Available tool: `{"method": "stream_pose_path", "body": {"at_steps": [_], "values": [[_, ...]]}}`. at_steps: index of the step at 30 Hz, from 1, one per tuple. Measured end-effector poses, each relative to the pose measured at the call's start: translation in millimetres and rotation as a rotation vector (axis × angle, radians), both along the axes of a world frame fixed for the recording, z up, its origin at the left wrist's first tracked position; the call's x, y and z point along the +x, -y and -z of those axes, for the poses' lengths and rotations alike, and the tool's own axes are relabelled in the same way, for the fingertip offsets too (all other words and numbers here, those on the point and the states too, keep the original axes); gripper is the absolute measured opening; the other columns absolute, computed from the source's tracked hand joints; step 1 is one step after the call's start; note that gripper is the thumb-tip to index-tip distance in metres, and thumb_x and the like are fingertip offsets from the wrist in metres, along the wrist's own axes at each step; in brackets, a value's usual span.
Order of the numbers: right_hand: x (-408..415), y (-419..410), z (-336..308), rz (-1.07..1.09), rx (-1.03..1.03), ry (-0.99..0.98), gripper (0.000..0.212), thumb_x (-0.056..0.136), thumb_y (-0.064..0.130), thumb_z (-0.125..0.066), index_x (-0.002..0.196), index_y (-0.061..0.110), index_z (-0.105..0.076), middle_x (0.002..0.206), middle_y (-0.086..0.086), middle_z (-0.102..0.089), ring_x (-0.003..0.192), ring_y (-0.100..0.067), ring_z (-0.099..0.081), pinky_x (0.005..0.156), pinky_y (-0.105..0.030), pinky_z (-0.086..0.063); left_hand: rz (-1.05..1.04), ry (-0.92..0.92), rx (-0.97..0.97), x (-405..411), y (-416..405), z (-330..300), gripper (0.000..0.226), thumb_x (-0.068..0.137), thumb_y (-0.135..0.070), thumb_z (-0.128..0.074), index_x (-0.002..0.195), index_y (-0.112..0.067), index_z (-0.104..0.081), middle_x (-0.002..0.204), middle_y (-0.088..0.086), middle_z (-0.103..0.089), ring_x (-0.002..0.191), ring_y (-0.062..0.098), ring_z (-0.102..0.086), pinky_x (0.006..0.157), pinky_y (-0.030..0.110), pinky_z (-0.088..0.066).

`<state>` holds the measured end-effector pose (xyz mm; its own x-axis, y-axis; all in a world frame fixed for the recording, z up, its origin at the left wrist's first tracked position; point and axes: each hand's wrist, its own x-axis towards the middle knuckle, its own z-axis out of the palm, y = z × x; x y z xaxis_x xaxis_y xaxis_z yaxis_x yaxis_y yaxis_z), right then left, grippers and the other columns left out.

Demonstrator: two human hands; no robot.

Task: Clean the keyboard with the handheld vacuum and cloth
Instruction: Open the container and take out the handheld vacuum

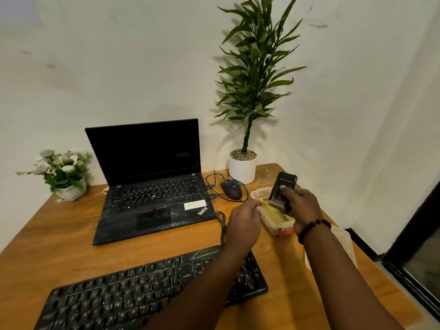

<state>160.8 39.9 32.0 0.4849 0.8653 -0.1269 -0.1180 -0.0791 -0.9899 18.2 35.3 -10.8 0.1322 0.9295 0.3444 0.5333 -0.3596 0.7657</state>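
Observation:
A black external keyboard (133,289) lies at the near edge of the wooden desk (59,236), partly covered by my left forearm. My right hand (301,207) grips a small black handheld vacuum (284,186), held above a clear plastic box (276,219). A yellowish cloth (273,214) lies inside that box. My left hand (244,221) reaches to the box's left rim, its fingertips pinching a corner of the cloth.
An open black laptop (152,184) stands behind the keyboard. A black mouse (231,189) with a looping cable sits right of it. A tall plant in a white pot (242,169) stands at the back right, a small flower pot (71,190) at back left. The box's clear lid (345,244) lies right of my right wrist.

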Motion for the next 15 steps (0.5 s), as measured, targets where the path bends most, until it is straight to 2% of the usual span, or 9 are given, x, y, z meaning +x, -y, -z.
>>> {"method": "stream_pose_path", "body": {"at_steps": [2, 4, 5, 7, 9, 11, 13, 15], "values": [[-12.5, 17.7, -7.7, -0.071, 0.017, -0.218, 0.021, 0.089, 0.022, -0.064, 0.103, 0.006, -0.062, 0.095, -0.015, -0.069, 0.084, -0.027, -0.068, 0.070, -0.038, -0.054, 0.002, 0.209, -0.182, -4.4, 10.1, -12.0, 0.026, 0.104, -0.033, -0.048, 0.106, -0.018, -0.069, 0.097, -0.001, -0.072, 0.088, 0.018, -0.067, 0.076, 0.039, -0.056], [-27.9, 34.2, -11.7, -0.145, 0.029, -0.371, 0.024, 0.091, 0.022, -0.061, 0.107, 0.005, -0.062, 0.095, -0.014, -0.069, 0.085, -0.026, -0.066, 0.078, -0.040, -0.052, 0.045, 0.333, -0.332, -8.9, 22.9, -25.2, 0.036, 0.103, -0.047, -0.044, 0.099, -0.019, -0.067, 0.092, 0.001, -0.073, 0.085, 0.020, -0.070, 0.079, 0.048, -0.058], [-35.9, 43.7, -14.0, -0.173, 0.037, -0.417, 0.022, 0.091, 0.021, -0.060, 0.107, 0.006, -0.062, 0.096, -0.014, -0.068, 0.086, -0.026, -0.065, 0.080, -0.040, -0.051, 0.056, 0.347, -0.350, -11.7, 29.8, -32.2, 0.043, 0.102, -0.054, -0.041, 0.099, -0.019, -0.066, 0.093, 0.003, -0.073, 0.085, 0.020, -0.071, 0.079, 0.047, -0.059], [-50.6, 62.0, -19.5, -0.214, 0.049, -0.481, 0.018, 0.091, 0.017, -0.060, 0.104, 0.006, -0.062, 0.098, -0.015, -0.068, 0.088, -0.026, -0.065, 0.076, -0.037, -0.054, 0.060, 0.373, -0.363, -18.7, 41.3, -45.1, 0.055, 0.099, -0.063, -0.037, 0.102, -0.017, -0.066, 0.096, 0.006, -0.073, 0.087, 0.019, -0.071, 0.077, 0.040, -0.061], [-61.5, 77.5, -26.0, -0.230, 0.059, -0.486, 0.016, 0.091, 0.015, -0.061, 0.102, 0.004, -0.063, 0.098, -0.016, -0.068, 0.089, -0.026, -0.066, 0.072, -0.035, -0.053, 0.055, 0.415, -0.388, -26.7, 48.4, -54.4, 0.058, 0.095, -0.066, -0.042, 0.101, -0.014, -0.065, 0.099, 0.007, -0.072, 0.089, 0.019, -0.070, 0.072, 0.031, -0.058], [-70.3, 92.3, -32.3, -0.244, 0.067, -0.492, 0.016, 0.090, 0.014, -0.061, 0.102, 0.002, -0.063, 0.100, -0.017, -0.068, 0.093, -0.028, -0.066, 0.078, -0.037, -0.054, 0.075, 0.447, -0.391, -35.5, 54.4, -58.4, 0.052, 0.092, -0.063, -0.054, 0.094, -0.012, -0.063, 0.101, 0.014, -0.072, 0.086, 0.020, -0.068, 0.070, 0.031, -0.055], [-76.3, 105.5, -36.2, -0.260, 0.071, -0.492, 0.018, 0.090, 0.013, -0.062, 0.102, 0.001, -0.063, 0.101, -0.018, -0.068, 0.096, -0.028, -0.066, 0.083, -0.039, -0.054, 0.080, 0.523, -0.397, -40.1, 62.0, -61.4, 0.047, 0.091, -0.053, -0.064, 0.093, -0.006, -0.063, 0.103, 0.022, -0.071, 0.085, 0.026, -0.070, 0.074, 0.037, -0.058], [-81.2, 119.0, -40.3, -0.291, 0.092, -0.508, 0.017, 0.089, 0.012, -0.062, 0.102, 0.000, -0.063, 0.098, -0.017, -0.070, 0.095, -0.027, -0.067, 0.084, -0.037, -0.053, 0.054, 0.571, -0.390, -42.1, 69.2, -64.5, 0.055, 0.087, -0.052, -0.069, 0.097, 0.003, -0.065, 0.101, 0.022, -0.072, 0.091, 0.034, -0.072, 0.085, 0.049, -0.059]]}}
